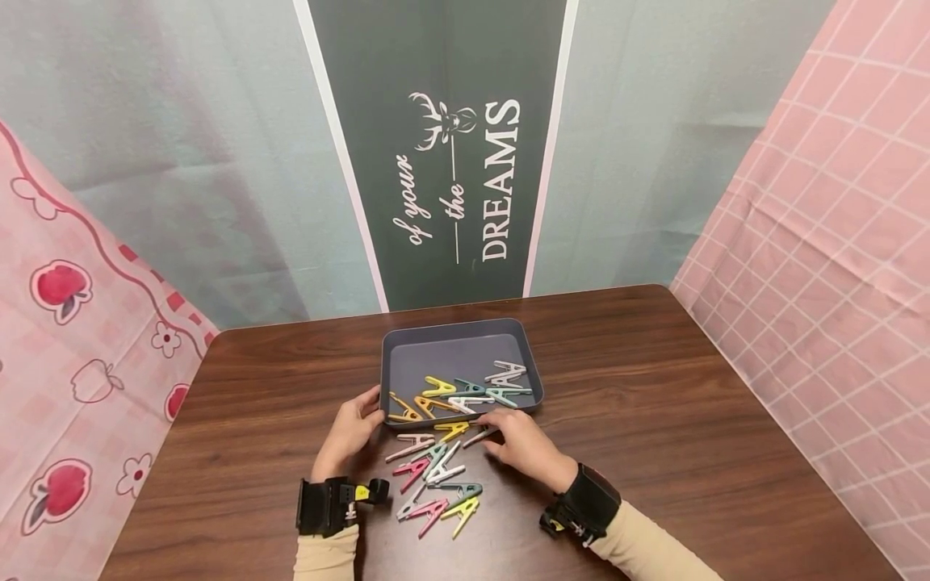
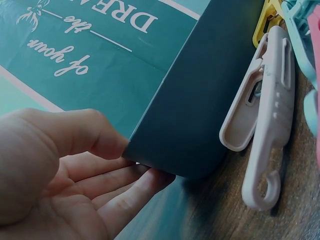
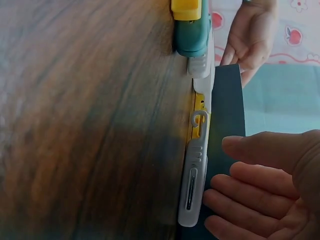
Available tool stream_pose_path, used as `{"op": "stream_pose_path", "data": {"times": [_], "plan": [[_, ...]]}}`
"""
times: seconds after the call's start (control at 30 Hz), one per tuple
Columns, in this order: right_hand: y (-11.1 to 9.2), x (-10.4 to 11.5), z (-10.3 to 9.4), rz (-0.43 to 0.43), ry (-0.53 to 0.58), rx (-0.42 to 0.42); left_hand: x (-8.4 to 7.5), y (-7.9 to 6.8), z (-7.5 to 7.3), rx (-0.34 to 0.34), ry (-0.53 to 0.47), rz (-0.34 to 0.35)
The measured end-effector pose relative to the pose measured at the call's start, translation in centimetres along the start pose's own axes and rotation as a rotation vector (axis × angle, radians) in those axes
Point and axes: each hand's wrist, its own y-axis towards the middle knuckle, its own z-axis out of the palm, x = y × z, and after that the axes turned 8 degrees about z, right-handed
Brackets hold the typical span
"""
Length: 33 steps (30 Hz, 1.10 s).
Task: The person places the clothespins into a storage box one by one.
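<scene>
At the near left corner of the tray [image 1: 456,353], the left hand [image 1: 353,428] pinches it, while the right hand [image 1: 525,442], fingers loosely bent and holding nothing I can see, is beside a grey clip [image 3: 197,167]. If the tray tips, clips inside [image 1: 471,401] could slide out, and pulling it nearer could bump the clips in front [image 1: 430,510]. Under it all is a brown table [image 1: 654,420], with pink cloths [image 1: 821,202] at the sides and a green cloth [image 1: 356,48] behind.

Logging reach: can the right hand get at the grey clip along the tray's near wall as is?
Probably yes: the grey clip lies right beside the right hand, with nothing visible between them, though the tray close alongside might crowd a grip.
</scene>
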Motion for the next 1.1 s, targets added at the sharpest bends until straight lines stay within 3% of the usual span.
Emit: {"op": "stream_pose_path", "data": {"times": [0.83, 1.1], "plan": [[-0.37, 0.28, 0.26, 0.048, -0.068, 0.013, -0.05, -0.14, 0.12, -0.01, 0.005, -0.017], [0.01, 0.01, 0.85, 0.02, -0.131, 0.014, -0.04, -0.09, 0.16, -0.014, 0.001, -0.014]]}}
